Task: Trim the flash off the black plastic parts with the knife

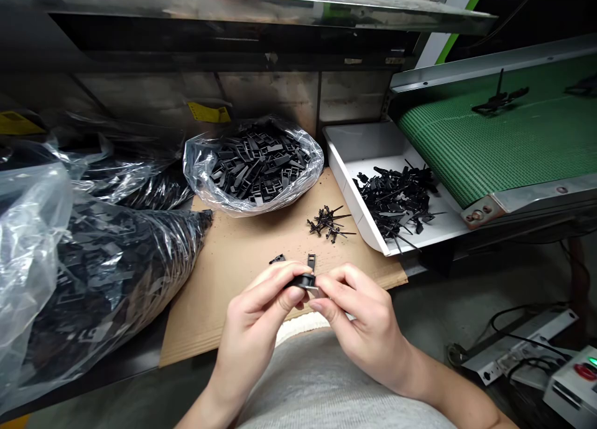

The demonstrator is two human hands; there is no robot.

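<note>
Just above the front edge of the cardboard, both my hands meet on a small black plastic part (305, 281). My left hand (261, 308) pinches its left end between thumb and fingers. At its right end, my right hand (361, 314) grips a flat section that shines grey; whether this is a separate piece I cannot tell. Past my fingertips lie a loose black clip (311, 261) with a rectangular opening and another small black piece (278, 258). Farther off sits a small pile of black parts with thin stems (329, 222).
An open clear bag (193, 180) of black parts stands behind the cardboard (224, 280). Large filled bags (116, 261) crowd the left. At right, a white tray (361, 221) holds stemmed parts beside a green conveyor belt (459, 149). A metal shelf edge (261, 6) crosses above.
</note>
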